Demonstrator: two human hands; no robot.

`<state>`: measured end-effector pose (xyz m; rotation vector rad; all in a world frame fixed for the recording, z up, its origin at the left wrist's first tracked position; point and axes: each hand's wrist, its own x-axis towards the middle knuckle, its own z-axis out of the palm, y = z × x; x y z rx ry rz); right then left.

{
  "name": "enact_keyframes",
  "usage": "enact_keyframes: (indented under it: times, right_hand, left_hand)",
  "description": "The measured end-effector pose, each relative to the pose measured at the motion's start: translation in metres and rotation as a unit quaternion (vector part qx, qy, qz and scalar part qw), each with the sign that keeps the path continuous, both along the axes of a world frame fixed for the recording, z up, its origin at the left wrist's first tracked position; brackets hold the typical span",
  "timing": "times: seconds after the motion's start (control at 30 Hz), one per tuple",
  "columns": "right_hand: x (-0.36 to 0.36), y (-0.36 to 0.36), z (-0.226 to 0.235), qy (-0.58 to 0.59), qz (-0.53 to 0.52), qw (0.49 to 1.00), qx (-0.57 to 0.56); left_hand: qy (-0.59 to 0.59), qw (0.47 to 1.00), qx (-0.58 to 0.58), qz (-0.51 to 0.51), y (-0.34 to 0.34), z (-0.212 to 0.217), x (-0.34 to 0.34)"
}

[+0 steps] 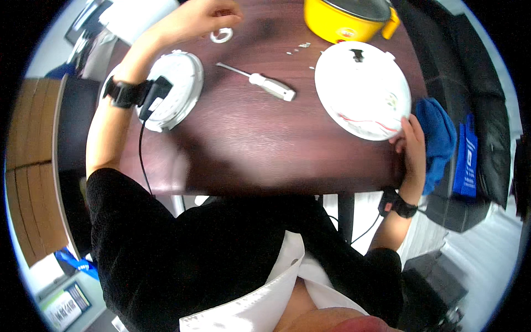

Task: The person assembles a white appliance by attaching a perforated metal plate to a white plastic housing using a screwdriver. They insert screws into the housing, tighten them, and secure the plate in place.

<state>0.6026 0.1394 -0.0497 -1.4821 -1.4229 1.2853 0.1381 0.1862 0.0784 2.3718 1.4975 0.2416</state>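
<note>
My left hand point(207, 17) is over the far left of the table, its fingers curled together; whatever they hold, if anything, is hidden. Just below the fingertips is a white ring point(222, 36), which looks like a tape roll. At the right, my right hand point(410, 145) grips the near right rim of a white round lamp-like housing point(354, 91). A red wire and a black patch show on that housing. Under my left forearm lies another white round housing point(185, 94). Between the two housings rests a screwdriver point(271, 87) with a pale handle.
A yellow pot point(332, 22) with a handle stands at the far right. Small white bits point(301, 46) are scattered near it. Blue cloth point(437, 138) hangs beside the table's right edge, near a black sofa point(481, 83). Cardboard boxes point(36, 166) stand on the left.
</note>
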Motion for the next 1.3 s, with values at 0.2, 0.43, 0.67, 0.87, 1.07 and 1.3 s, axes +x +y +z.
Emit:
enact_keyframes:
  times: [0.2, 0.43, 0.67, 0.87, 1.07, 1.3]
  right_hand:
    - [-0.011, -0.005, 0.004, -0.042, -0.04, 0.998, 0.009]
    - [-0.009, -0.002, -0.001, -0.053, -0.048, 0.997, 0.001]
    - [-0.012, -0.003, 0.002, -0.034, -0.017, 0.999, 0.013]
    - [-0.001, -0.001, 0.001, -0.038, 0.027, 0.999, 0.001]
    - [-0.006, -0.002, 0.005, -0.032, 0.036, 0.999, -0.003]
    - [-0.001, -0.001, 0.001, -0.051, 0.025, 0.998, -0.006]
  left_hand:
    - [0.096, 0.98, 0.018, 0.173, -0.121, -0.007, -0.108]
    - [0.086, 0.966, -0.056, 0.237, -0.213, -0.084, -0.135]
    - [0.113, 0.95, 0.008, 0.292, -0.226, -0.067, -0.093]
    - [0.088, 0.959, 0.015, 0.269, -0.233, -0.064, -0.094]
    - [0.076, 0.966, 0.052, 0.244, -0.239, -0.067, -0.11]
    - [0.03, 0.97, 0.038, 0.239, -0.24, -0.066, -0.111]
